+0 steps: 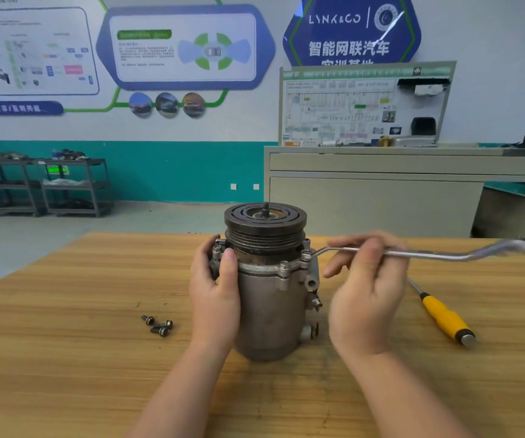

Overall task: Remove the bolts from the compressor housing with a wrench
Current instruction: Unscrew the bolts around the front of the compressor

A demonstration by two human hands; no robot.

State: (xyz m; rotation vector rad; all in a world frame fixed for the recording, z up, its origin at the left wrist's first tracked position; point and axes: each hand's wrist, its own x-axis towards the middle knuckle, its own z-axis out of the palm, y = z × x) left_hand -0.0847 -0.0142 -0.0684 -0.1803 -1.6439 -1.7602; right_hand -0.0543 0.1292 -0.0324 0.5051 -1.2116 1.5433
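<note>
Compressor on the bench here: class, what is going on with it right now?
A person is unbolting a car air-conditioning compressor standing upright on a wooden table. The left hand grips the housing to steady it, while the right hand holds a ring wrench set on a flange bolt on the right side. Three removed bolts lie on the table to the left; a yellow-handled screwdriver lies unused to the right.

Bare wooden tabletop (65, 358) lies open left and in front of the upright grey metal compressor (270, 295). Three loose dark bolts (159, 325) lie left of it; a yellow-handled screwdriver (444, 317) and the long silver wrench (428, 254) crowd its right.
</note>
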